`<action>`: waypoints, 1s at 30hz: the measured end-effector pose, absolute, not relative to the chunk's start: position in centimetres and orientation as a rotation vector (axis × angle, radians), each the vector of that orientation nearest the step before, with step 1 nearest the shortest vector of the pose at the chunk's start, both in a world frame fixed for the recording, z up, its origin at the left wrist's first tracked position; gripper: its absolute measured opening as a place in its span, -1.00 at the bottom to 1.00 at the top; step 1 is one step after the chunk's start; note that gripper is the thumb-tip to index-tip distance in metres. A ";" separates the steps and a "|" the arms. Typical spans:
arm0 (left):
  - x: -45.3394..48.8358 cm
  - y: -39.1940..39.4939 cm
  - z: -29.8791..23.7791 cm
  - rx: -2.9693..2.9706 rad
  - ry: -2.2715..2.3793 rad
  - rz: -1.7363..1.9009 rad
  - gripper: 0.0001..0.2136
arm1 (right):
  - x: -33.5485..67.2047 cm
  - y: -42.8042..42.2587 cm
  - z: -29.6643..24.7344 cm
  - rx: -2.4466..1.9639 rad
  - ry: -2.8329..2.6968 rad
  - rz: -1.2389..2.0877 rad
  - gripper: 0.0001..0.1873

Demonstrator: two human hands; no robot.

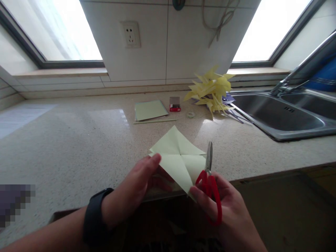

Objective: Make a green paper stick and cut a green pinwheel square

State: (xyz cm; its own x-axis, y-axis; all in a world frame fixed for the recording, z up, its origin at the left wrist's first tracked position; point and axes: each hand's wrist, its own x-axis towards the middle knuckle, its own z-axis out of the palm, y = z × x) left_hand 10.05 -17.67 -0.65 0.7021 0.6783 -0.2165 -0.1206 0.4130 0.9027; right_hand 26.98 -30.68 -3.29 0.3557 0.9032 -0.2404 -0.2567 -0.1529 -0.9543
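Observation:
Just over the counter's front edge I see a square sheet of pale green paper (173, 145), with cuts or creases running from its corners toward the middle. My left hand (143, 178) pinches its left corner, thumb on top and fingers beneath. Red-handled scissors (216, 199) rest in my right hand (225, 206), blades pointing up and apparently closed. That hand's thumb and fingertips also touch the paper's near corner. Part of the right-hand fingers is hidden behind the handles.
Behind lie a stack of paper squares (151, 110), a thin stick (154, 121), a small red-and-grey box (175, 104) and a tape roll (190, 114). Yellow paper pinwheels (212, 89) are heaped beside the steel sink (273, 108). A printed sheet (21, 117) lies at far left.

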 end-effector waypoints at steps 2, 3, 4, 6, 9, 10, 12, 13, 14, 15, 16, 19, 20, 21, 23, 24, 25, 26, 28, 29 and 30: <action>9.9 -17.9 -0.8 1.209 0.664 0.411 -0.61 | 26.6 -30.6 -3.2 -1.324 -0.648 1.186 -0.66; 9.9 -18.1 -0.8 1.278 0.662 0.360 -0.66 | 26.5 -30.5 -3.1 -1.315 -0.645 1.206 -0.65; 9.8 -18.2 -0.8 1.340 0.659 0.320 -0.69 | 26.3 -30.4 -3.0 -1.306 -0.642 1.223 -0.65; 9.8 -18.3 -0.6 1.415 0.664 0.284 -0.71 | 26.1 -30.3 -2.8 -1.285 -0.646 1.238 -0.66; 9.9 -18.2 -0.4 1.399 0.694 0.283 -0.71 | 26.1 -30.3 -2.7 -1.267 -0.677 1.227 -0.69; 9.9 -18.1 -0.4 1.372 0.694 0.290 -0.71 | 26.2 -30.3 -2.8 -1.271 -0.690 1.220 -0.70; 10.0 -17.9 -0.4 1.333 0.686 0.303 -0.73 | 26.5 -30.4 -3.1 -1.284 -0.712 1.210 -0.71; 10.1 -17.8 -0.3 1.322 0.681 0.307 -0.73 | 26.6 -30.4 -3.3 -1.290 -0.721 1.208 -0.71; 10.1 -17.7 -0.3 1.314 0.676 0.308 -0.73 | 26.7 -30.4 -3.5 -1.296 -0.727 1.205 -0.72; 10.1 -17.7 -0.3 1.303 0.673 0.306 -0.73 | 26.7 -30.5 -3.6 -1.299 -0.731 1.198 -0.72; 10.1 -17.6 -0.3 1.295 0.672 0.303 -0.73 | 26.7 -30.5 -3.7 -1.301 -0.734 1.192 -0.73; 9.9 -17.5 -0.4 1.288 0.662 0.292 -0.73 | 26.7 -30.6 -3.7 -1.290 -0.738 1.194 -0.73; 9.9 -17.5 -0.4 1.289 0.663 0.291 -0.74 | 26.6 -30.6 -3.6 -1.284 -0.733 1.201 -0.73; 9.9 -17.5 -0.4 1.289 0.665 0.291 -0.74 | 26.6 -30.5 -3.5 -1.278 -0.723 1.211 -0.72; 9.9 -17.4 -0.4 1.281 0.671 0.297 -0.75 | 26.6 -30.5 -3.4 -1.268 -0.692 1.220 -0.71; 9.9 -17.4 -0.4 1.278 0.675 0.299 -0.75 | 26.6 -30.5 -3.4 -1.260 -0.678 1.220 -0.71; 9.9 -17.4 -0.4 1.279 0.677 0.299 -0.75 | 26.7 -30.5 -3.4 -1.250 -0.670 1.221 -0.70; 10.0 -17.4 -0.4 1.281 0.676 0.301 -0.74 | 26.7 -30.5 -3.4 -1.239 -0.667 1.222 -0.69; 10.1 -17.4 -0.3 1.286 0.672 0.304 -0.74 | 26.6 -30.5 -3.4 -1.221 -0.670 1.229 -0.68; 10.1 -17.4 -0.3 1.288 0.671 0.307 -0.74 | 26.6 -30.5 -3.4 -1.216 -0.667 1.232 -0.68; 10.1 -17.4 -0.2 1.289 0.670 0.311 -0.74 | 26.6 -30.5 -3.4 -1.212 -0.658 1.231 -0.67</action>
State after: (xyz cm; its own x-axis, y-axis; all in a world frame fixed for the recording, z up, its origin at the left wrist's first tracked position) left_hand 10.11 -17.40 -0.23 0.7739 0.5666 -0.2830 0.1491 0.2713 0.9509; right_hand 26.59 -30.47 -3.42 0.2738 0.9377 -0.2139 -0.3426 -0.1127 -0.9327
